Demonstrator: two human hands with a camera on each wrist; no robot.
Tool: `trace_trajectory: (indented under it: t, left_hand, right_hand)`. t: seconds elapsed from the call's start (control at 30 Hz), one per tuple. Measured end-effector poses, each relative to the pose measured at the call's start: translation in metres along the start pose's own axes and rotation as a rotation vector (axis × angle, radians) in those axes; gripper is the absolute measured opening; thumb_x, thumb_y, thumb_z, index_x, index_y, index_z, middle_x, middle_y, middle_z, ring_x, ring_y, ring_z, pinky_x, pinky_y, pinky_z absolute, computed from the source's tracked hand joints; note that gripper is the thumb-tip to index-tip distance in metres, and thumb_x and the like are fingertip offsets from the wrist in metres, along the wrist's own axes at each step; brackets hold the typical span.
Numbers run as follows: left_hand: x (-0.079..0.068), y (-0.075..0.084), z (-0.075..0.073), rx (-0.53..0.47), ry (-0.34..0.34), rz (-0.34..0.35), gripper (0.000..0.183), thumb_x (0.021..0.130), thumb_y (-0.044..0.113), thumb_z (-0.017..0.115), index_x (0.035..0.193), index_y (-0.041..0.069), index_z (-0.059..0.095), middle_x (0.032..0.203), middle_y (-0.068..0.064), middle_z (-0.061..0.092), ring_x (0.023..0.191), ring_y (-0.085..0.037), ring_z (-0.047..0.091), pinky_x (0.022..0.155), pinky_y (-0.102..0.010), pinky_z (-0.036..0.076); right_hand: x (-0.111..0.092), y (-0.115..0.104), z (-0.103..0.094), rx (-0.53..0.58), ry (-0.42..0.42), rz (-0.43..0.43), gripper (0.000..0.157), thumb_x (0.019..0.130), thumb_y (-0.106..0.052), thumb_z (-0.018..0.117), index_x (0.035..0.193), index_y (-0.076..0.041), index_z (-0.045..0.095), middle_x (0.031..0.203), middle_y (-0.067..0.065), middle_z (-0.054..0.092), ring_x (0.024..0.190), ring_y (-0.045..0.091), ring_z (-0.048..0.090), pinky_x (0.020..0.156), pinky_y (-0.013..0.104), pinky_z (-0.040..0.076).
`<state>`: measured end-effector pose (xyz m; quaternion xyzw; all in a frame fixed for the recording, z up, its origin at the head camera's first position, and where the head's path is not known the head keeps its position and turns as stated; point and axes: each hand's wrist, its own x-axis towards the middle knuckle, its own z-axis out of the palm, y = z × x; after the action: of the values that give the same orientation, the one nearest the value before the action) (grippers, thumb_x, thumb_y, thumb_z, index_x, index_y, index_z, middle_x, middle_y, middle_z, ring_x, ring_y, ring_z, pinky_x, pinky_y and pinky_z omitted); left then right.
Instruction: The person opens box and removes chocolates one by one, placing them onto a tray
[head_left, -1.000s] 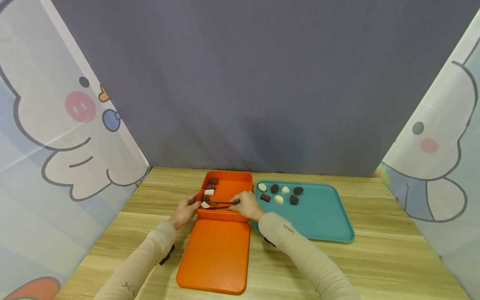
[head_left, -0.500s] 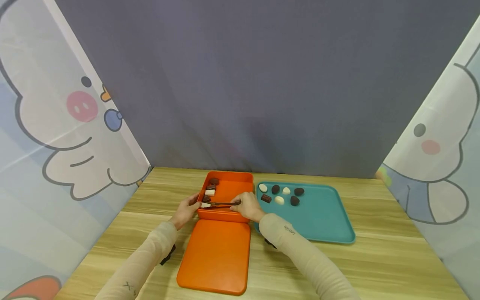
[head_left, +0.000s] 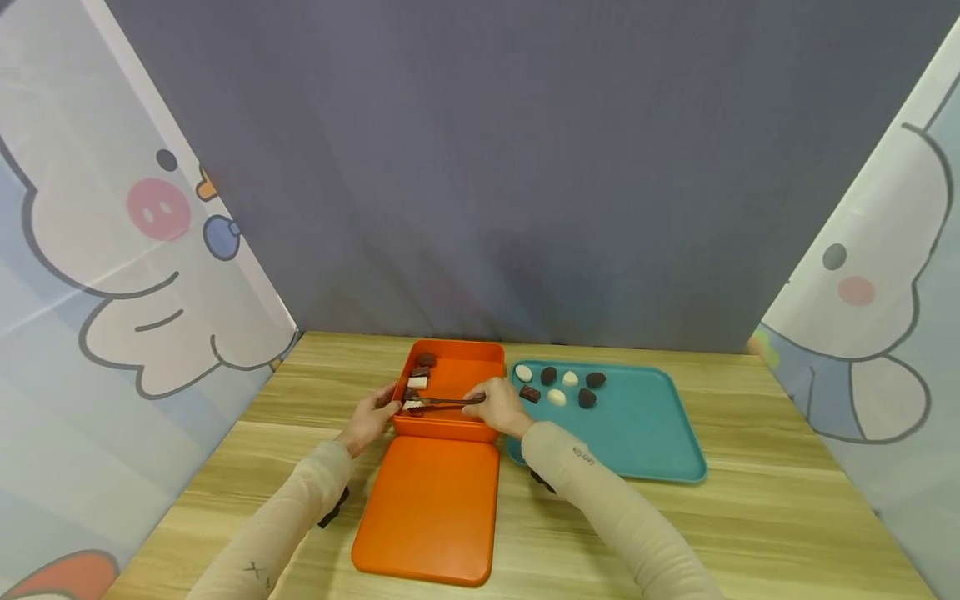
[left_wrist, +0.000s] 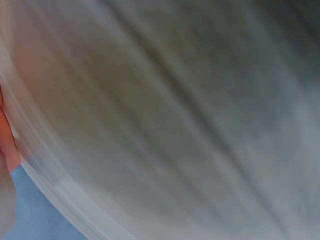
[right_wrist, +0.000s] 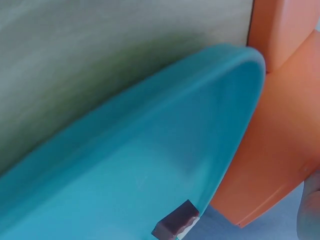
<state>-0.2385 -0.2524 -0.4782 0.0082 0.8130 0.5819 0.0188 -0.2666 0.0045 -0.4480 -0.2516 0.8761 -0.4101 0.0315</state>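
In the head view, my right hand (head_left: 498, 407) holds slim dark tongs (head_left: 448, 402) low over the open orange box (head_left: 467, 352). The tips reach a ridged white piece (head_left: 412, 405) in the box's front left corner; whether they grip it is too small to tell. Behind it, along the left wall, lie a white block (head_left: 417, 383) and several dark brown chocolates (head_left: 425, 360). My left hand (head_left: 371, 419) grips the box's left wall near the front, thumb at the rim. The left wrist view is mostly blurred sleeve, with a sliver of orange box (left_wrist: 6, 137).
On the right stands a teal tray (head_left: 630, 442) with dark and white chocolates (head_left: 557, 397) at its left end. An orange lid (head_left: 427, 508) lies before the box on the wooden table (head_left: 757, 500). A grey backdrop (head_left: 480, 167) rises behind.
The right hand and tongs have shifted slightly right and back. The white piece at the tips, tilted earlier, now lies flatter in the corner. The left hand keeps its place on the box.
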Motion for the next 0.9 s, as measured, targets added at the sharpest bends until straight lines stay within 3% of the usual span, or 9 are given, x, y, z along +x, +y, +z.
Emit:
trace_trajectory:
  t: [0.4,0.63,0.9]
  left_hand:
    - [0.0,-0.002,0.0,-0.024,0.002,-0.014,0.05,0.097,0.008,0.041,0.144,0.0,0.025,0.143,-0.024,0.034,0.127,-0.037,0.039,0.102,-0.045,0.038]
    - [-0.001,-0.002,-0.001,-0.024,-0.014,0.014,0.051,0.097,0.007,0.04,0.144,-0.001,0.023,0.143,-0.026,0.032,0.128,-0.038,0.037,0.104,-0.048,0.035]
    - [0.002,-0.003,-0.002,-0.023,-0.029,0.012,0.05,0.098,0.008,0.039,0.144,-0.001,0.023,0.143,-0.025,0.031,0.129,-0.037,0.037,0.104,-0.046,0.035]
  right_hand:
    - [-0.01,0.0,-0.013,-0.026,0.028,-0.007,0.017,0.08,-0.019,0.071,0.095,-0.012,0.074,0.093,0.003,0.071,0.08,0.014,0.064,0.068,0.025,0.053]
    - [-0.016,0.004,-0.022,-0.004,0.073,-0.014,0.015,0.079,-0.016,0.072,0.093,-0.011,0.074,0.091,0.005,0.071,0.077,0.013,0.063,0.063,0.021,0.052]
    - [-0.024,0.002,-0.039,0.024,0.102,0.044,0.015,0.078,-0.018,0.073,0.093,-0.013,0.074,0.085,0.0,0.068,0.072,0.01,0.06,0.061,0.022,0.051]
